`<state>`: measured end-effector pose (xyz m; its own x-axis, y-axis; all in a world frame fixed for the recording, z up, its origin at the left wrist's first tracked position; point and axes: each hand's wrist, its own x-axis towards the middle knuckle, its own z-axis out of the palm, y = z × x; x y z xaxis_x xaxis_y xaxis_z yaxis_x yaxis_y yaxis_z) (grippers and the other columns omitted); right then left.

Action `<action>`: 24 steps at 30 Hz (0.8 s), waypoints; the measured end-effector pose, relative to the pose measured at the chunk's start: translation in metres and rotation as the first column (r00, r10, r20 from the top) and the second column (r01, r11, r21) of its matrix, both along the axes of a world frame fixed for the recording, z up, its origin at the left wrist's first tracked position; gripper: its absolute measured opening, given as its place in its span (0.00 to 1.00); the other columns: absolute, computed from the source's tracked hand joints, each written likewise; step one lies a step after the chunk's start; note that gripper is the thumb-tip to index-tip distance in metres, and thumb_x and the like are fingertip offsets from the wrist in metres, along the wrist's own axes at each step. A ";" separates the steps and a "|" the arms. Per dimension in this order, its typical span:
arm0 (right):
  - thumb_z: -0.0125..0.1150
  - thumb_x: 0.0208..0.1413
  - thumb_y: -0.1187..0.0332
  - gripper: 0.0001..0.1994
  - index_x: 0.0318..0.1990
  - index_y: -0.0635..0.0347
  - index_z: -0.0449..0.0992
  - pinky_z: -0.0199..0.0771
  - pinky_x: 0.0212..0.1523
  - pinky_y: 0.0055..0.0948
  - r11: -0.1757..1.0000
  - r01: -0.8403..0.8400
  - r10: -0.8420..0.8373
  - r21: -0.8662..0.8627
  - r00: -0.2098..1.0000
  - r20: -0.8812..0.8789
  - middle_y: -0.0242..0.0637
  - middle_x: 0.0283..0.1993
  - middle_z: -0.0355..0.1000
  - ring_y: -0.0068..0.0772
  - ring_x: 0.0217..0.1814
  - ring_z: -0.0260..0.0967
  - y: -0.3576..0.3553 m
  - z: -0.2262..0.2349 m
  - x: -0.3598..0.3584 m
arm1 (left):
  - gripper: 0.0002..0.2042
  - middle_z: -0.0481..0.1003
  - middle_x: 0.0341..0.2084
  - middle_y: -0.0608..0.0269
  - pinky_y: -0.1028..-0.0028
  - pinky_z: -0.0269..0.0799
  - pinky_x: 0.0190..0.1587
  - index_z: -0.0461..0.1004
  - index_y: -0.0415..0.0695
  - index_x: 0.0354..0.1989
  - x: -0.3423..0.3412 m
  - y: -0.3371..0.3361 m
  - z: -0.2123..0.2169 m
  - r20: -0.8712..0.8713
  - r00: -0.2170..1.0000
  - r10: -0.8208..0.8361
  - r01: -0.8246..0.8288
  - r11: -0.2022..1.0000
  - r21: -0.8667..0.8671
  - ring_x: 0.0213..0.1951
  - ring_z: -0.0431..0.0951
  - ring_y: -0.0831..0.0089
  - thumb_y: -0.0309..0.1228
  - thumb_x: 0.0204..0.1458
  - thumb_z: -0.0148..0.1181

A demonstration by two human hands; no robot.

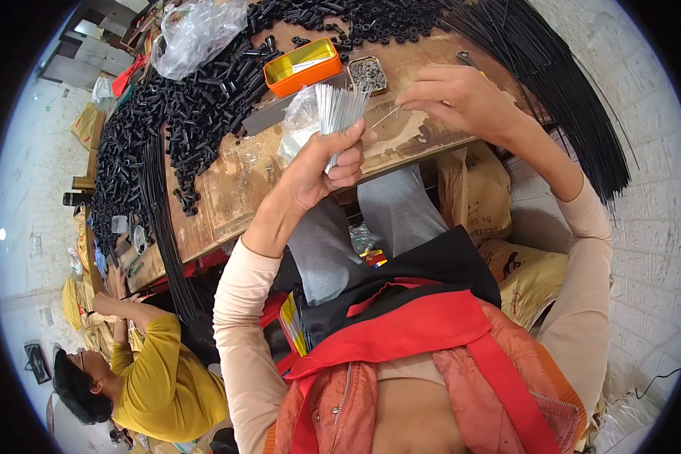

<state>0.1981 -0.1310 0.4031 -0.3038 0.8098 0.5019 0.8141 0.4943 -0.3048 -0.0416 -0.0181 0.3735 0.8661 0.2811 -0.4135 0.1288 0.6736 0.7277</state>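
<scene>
My left hand [321, 165] is closed around a bundle of thin silvery wires [339, 108], which fans out above the fist over the table's near edge. To the right of it, my right hand [461, 100] has its thumb and fingers pinched together. A single thin wire [384, 119] slants from those fingertips toward my left hand. Behind the bundle stand an orange open box [303, 73] with a yellow inside and a small tray of little metal parts [368, 74]. A clear plastic bag [300, 125] lies beside the bundle.
Heaps of black plastic parts [204, 113] cover the wooden table's [227, 193] left and back. Long black rods [560, 91] hang over its right end, and more rods [159, 204] over its left. Sacks [480, 193] stand beneath. A person in a yellow top [170, 378] works at left.
</scene>
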 end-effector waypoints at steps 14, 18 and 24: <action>0.61 0.54 0.50 0.25 0.46 0.66 0.72 0.70 0.46 0.43 0.499 0.863 -0.821 -0.078 0.499 0.279 0.50 0.43 0.66 0.52 0.47 0.66 -0.040 -0.096 0.083 | 0.10 0.58 0.12 0.77 0.81 0.45 0.15 0.70 0.38 0.33 -0.006 0.006 0.017 -0.086 0.993 0.079 -0.061 0.980 0.192 0.12 0.54 0.87 0.33 0.57 0.59; 0.63 0.52 0.49 0.27 0.42 0.71 0.71 0.69 0.47 0.43 0.535 0.845 -0.818 -0.016 0.523 0.240 0.54 0.42 0.66 0.54 0.45 0.65 -0.027 -0.117 0.086 | 0.10 0.56 0.11 0.78 0.81 0.44 0.15 0.70 0.38 0.31 -0.010 0.003 0.031 -0.162 0.982 0.092 -0.033 0.942 0.333 0.12 0.52 0.87 0.33 0.56 0.61; 0.55 0.60 0.56 0.17 0.41 0.66 0.73 0.69 0.32 0.27 0.774 0.460 -0.631 -0.435 0.509 -0.585 0.34 0.36 0.70 0.27 0.30 0.68 -0.058 -0.101 0.089 | 0.11 0.61 0.13 0.76 0.81 0.46 0.16 0.71 0.39 0.30 -0.043 0.012 0.039 -0.233 0.964 0.127 0.035 0.809 0.586 0.13 0.56 0.87 0.32 0.52 0.66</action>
